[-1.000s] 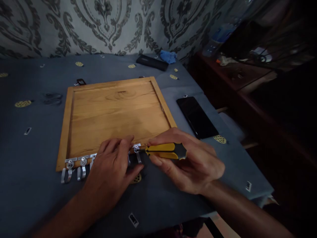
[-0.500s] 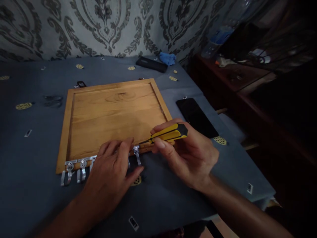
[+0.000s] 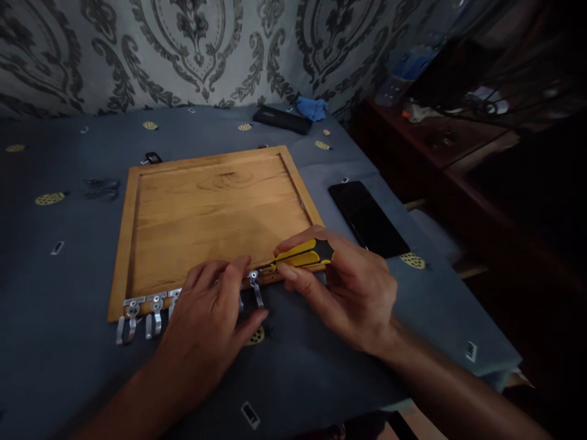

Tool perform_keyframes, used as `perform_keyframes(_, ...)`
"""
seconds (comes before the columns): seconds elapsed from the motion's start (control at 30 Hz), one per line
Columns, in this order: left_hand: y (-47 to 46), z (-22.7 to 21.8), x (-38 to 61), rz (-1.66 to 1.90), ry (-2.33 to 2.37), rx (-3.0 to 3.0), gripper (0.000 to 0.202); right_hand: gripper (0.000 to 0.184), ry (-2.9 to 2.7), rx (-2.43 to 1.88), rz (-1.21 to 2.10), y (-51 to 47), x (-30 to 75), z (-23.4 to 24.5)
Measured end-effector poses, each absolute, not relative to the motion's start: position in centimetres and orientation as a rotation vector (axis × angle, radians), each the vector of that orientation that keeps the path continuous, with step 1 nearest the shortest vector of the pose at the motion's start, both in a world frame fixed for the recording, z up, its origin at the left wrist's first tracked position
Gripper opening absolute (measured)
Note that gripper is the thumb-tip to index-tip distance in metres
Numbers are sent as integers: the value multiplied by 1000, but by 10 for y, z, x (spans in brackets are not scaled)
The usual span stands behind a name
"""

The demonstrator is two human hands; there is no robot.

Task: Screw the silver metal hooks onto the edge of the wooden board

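A wooden panel (image 3: 215, 208) with a raised frame lies flat before me. Silver metal hooks (image 3: 156, 305) are set along its near edge, with screws in them. My left hand (image 3: 208, 318) lies over that edge and covers some hooks; its fingertips rest on the wood, and the thumb is spread apart beside the rightmost visible hook (image 3: 257, 287). In my right hand (image 3: 348, 293) is a yellow and black screwdriver (image 3: 302, 253), pinched between thumb and fingers. The screwdriver slants, its thin shaft pointing left towards the top of that hook. Whether the tip touches is unclear.
A black phone (image 3: 369, 217) lies right of the panel. Behind are a dark case (image 3: 282, 120) and a blue cloth (image 3: 312, 108). Small metal pieces (image 3: 101, 188) lie to the left. A reddish-brown cabinet (image 3: 413, 134) carrying a plastic bottle stands beyond the table's right edge.
My right hand and the screwdriver have shifted slightly left and down, closer to the rightmost hook. The left hand keeps its place on the panel. The whole view has shifted slightly.
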State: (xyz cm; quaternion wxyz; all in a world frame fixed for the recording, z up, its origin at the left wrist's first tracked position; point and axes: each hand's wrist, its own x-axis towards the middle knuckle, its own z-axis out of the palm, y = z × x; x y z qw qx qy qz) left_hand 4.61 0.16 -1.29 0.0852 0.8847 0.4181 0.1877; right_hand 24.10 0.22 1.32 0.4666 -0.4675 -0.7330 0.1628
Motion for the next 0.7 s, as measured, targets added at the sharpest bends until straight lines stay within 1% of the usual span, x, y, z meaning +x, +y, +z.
perform_keyframes(0.3,2,-12,45,566,1264,2576,56,13,-1793,-1134,381,1,242,11)
perform_keyframes(0.47,4,-12,46,550,1261,2564,61,11,-1783,-1136,390,3,243,10)
perform_keyframes(0.57,5,-11,46,541,1271,2552,64,5,-1745,-1133,404,0,244,10)
perform_keyframes(0.7,5,-10,46,535,1288,2535,65,9,-1583,-1119,477,-7,245,12)
